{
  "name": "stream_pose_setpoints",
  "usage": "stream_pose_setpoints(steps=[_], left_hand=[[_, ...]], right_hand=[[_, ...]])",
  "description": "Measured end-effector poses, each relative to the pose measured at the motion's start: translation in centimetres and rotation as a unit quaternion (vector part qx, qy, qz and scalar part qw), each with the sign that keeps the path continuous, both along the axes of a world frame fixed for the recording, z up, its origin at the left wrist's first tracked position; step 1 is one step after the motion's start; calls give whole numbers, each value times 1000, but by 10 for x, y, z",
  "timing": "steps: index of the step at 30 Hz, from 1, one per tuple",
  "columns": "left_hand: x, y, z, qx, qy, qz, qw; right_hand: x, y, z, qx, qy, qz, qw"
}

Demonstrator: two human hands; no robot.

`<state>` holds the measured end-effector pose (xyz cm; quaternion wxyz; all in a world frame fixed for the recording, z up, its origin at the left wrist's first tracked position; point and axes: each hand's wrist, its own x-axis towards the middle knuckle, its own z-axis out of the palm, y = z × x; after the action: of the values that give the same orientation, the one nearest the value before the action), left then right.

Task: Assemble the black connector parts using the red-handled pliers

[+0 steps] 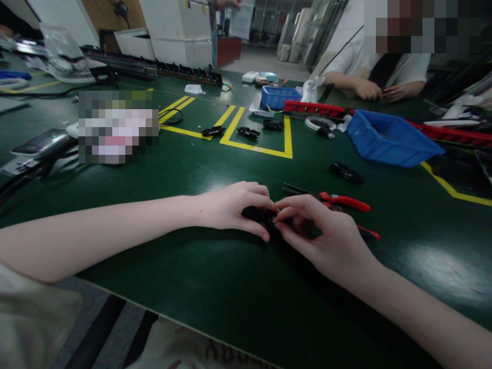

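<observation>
My left hand (240,207) curls its thumb and fingers round a small black part (266,217) just above the green table (184,277). From the other side my right hand (326,230) pinches at the right end of this part, thumb against fingertips. Much of the part is hidden in shadow and behind the fingers, so its exact kind cannot be made out. Pliers with red handles (346,201) lie right behind my right hand, their dark jaws pointing left. A second red handle end (369,232) sticks out beside that hand.
Several black parts (249,132) lie near yellow tape lines, another black part (346,172) at the right. Blue bins (395,141) and red strips (315,108) stand farther back. Across the table a person's hands (367,89) are at work. A device with cables (42,142) lies left.
</observation>
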<state>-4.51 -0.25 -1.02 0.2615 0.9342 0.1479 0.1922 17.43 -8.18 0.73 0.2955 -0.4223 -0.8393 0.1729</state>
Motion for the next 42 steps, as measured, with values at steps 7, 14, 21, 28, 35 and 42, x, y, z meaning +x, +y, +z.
stream_pose_setpoints(steps=[7,14,21,28,35,42], left_hand=[[1,-1,0,10,15,5,1000],[2,-4,4,24,15,33,999],[-1,-8,6,154,32,48,986],[-2,-15,9,260,23,35,965],[1,-13,9,166,-1,-68,984],[0,-10,9,145,33,-68,986]], right_hand=[[-3,-2,-5,55,-30,-12,998],[3,2,-3,3,-5,-4,1000],[20,9,4,83,-75,16,994],[74,35,2,138,-205,-19,969],[114,32,-19,79,-250,-104,959],[105,31,-20,119,-245,-115,955]])
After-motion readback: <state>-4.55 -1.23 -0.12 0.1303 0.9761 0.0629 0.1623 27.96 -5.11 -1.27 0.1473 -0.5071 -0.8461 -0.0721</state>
